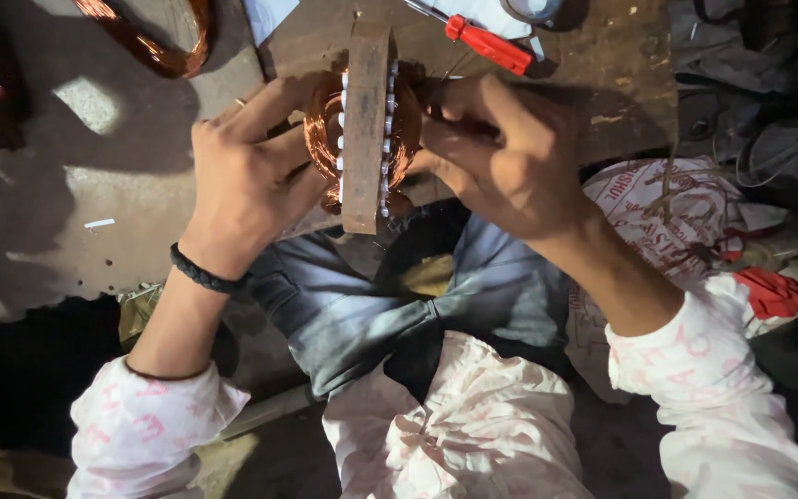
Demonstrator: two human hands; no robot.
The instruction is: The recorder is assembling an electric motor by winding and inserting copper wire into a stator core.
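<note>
One head-worn camera is looking steeply down from above the person's own lap, close to the work. It is facing away from the body, so the white patterned sleeves are filling the near edge while the worn wooden board [602, 83] is lying at the far edge. Only this single view is showing, so nothing is being shared with another.

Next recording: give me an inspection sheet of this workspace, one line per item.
Surface: worn wooden board, stained.
Job's things: motor stator with copper windings, standing on edge.
Clutter: red-handled screwdriver; copper wire coil; printed sack; red cloth.
Hands: left hand grips the stator's side; right hand works at the windings.
Cables: dark cables, loose, at right.
Surroundings: concrete floor, dim light.
</note>
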